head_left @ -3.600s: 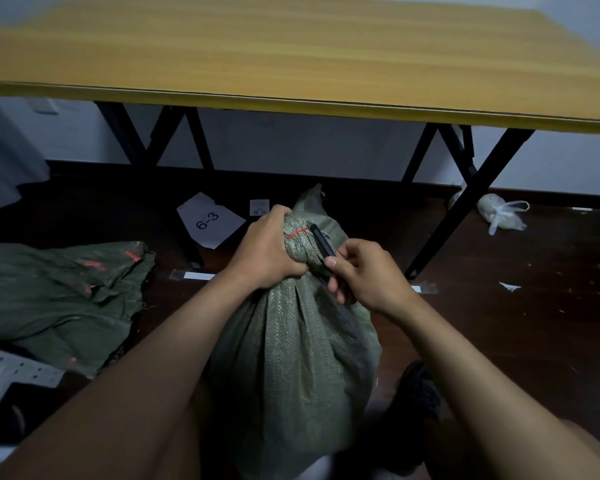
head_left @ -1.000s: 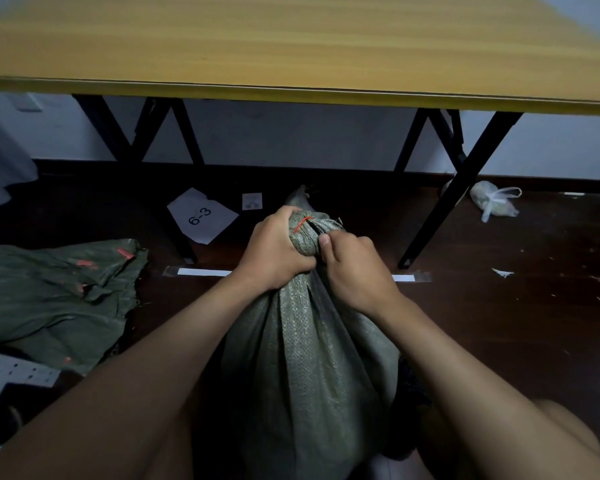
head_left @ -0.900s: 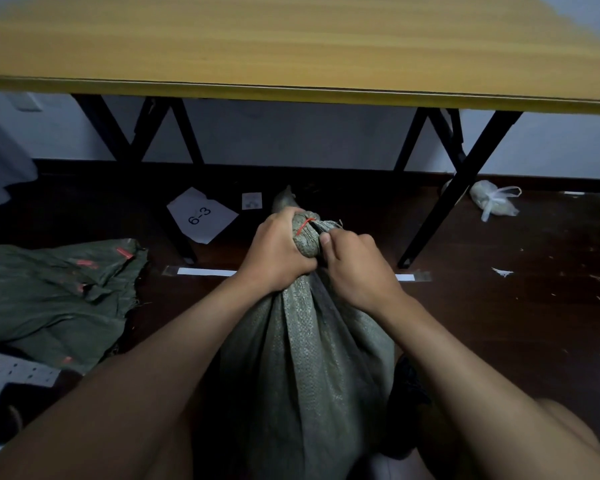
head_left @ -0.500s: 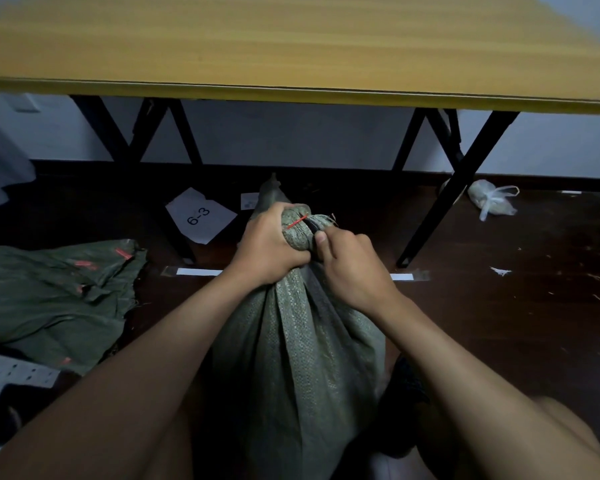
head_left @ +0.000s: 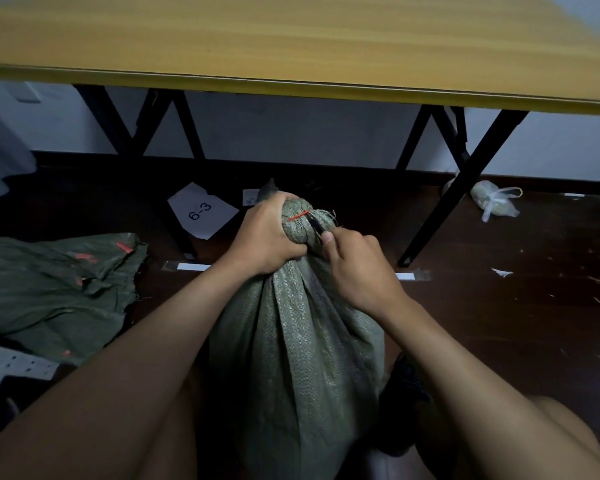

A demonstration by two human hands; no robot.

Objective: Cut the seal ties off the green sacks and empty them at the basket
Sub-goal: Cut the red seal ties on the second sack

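Note:
A full green woven sack [head_left: 302, 358] stands upright on the dark floor between my knees. Its neck is bunched and bound by a red seal tie [head_left: 298, 216]. My left hand [head_left: 265, 237] is clenched around the neck just below the tie. My right hand [head_left: 355, 268] grips a small black cutter [head_left: 315, 226], whose tip rests against the neck beside the tie. An emptied green sack [head_left: 56, 289] lies flat on the floor at the left. A corner of a white perforated basket [head_left: 4, 367] shows at the lower left edge.
A yellow-topped folding table [head_left: 291, 46] with black legs [head_left: 461, 192] spans the view above the sack. On the floor lie a paper marked 6-3 [head_left: 201, 213], white tape strips [head_left: 193, 267], and a tied plastic bag [head_left: 496, 202] at the right.
The sack's neck has been pulled a little up and away from me. My right hand has drawn back slightly, so the black cutter tip now shows at the tie.

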